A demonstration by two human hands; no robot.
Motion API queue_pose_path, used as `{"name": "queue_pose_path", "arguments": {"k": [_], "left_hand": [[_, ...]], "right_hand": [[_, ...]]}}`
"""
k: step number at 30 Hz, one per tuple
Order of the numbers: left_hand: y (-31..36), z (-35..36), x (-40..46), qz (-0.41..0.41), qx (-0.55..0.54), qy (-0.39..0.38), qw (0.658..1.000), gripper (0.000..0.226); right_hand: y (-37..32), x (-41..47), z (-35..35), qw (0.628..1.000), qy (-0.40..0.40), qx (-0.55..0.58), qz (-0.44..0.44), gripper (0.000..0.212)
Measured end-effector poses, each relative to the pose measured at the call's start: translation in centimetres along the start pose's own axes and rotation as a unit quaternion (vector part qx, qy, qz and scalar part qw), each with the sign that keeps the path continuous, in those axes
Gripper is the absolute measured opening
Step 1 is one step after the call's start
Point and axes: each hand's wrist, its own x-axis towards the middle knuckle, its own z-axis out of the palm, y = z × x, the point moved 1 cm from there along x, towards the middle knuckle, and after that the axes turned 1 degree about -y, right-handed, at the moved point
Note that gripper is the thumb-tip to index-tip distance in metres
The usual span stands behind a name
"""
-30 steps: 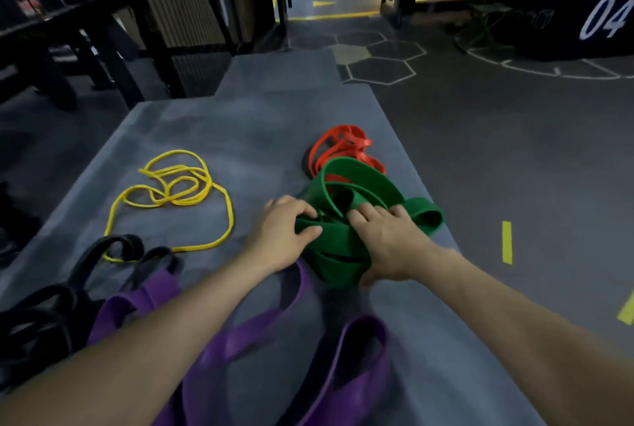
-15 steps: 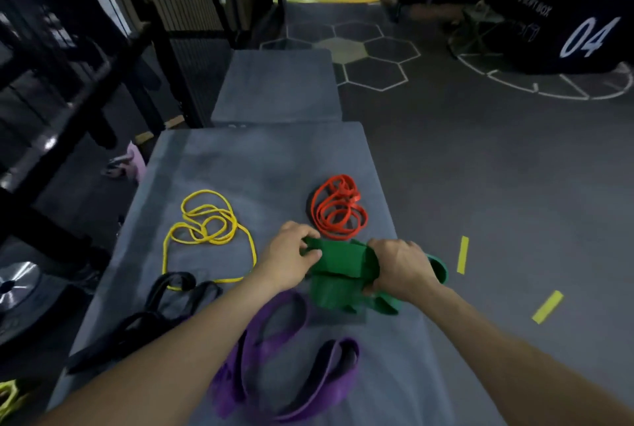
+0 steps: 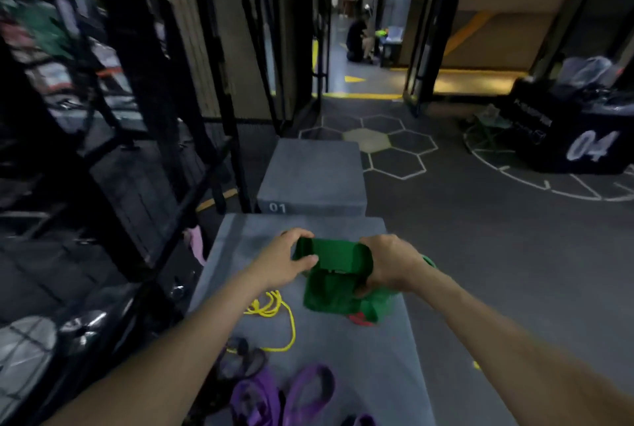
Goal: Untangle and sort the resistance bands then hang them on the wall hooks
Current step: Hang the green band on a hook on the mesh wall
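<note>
Two hands hold the green band (image 3: 334, 274) up over the far part of the gray surface (image 3: 370, 370). Left hand (image 3: 286, 259) grips its edge at 9 o'clock and right hand (image 3: 389, 266) grips it at 3 o'clock, fingers curled round the rubber. It looks wide, flat and floppy, folded over itself, with a loop drooping below. I think it is light, bends easily and stretches, so it could snap back if one side slips. Best to hold the flat sides, not the twisted middle, and pull slowly. A yellow band (image 3: 274, 309) lies on the surface at 7 o'clock from the green one, thin like string. A bit of red band (image 3: 358, 319) peeks out under the green one. Purple bands (image 3: 284, 394) lie nearer the person, and black ones (image 3: 242, 357) sit beside them. No hooks can be seen
</note>
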Motion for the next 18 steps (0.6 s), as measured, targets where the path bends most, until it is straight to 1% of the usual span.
{"name": "queue_pose_path", "arguments": {"k": [3,8,11,14,16,18], "left_hand": [[-0.4,-5.3,-3.0,-0.031,-0.004,0.013,0.999,0.036],[-2.0,-11.4,-11.1,-0.105,-0.024,0.065,0.992,0.026],[-1.2,-13.5,-18.1,-0.160,-0.053,0.125,0.978,0.026],[-0.3,-14.7,-25.0,-0.227,-0.070,0.144,0.961,0.045],[0.3,-15.3,-29.2,-0.258,-0.078,0.206,0.941,0.050],[1.2,-15.6,-33.0,-0.275,-0.095,0.282,0.914,0.046]], "right_hand": [[-4.5,0.5,-1.8,0.997,0.002,0.009,-0.076,0.041],[-11.9,1.0,-1.7,0.972,-0.041,0.004,-0.233,0.039],[-16.9,0.2,-1.2,0.940,-0.070,0.012,-0.334,0.034],[-21.8,-2.2,-0.5,0.905,-0.109,0.011,-0.411,0.040],[-24.8,-3.6,0.3,0.878,-0.168,0.041,-0.447,0.042],[-27.5,-5.3,1.1,0.845,-0.218,0.060,-0.484,0.043]]}}
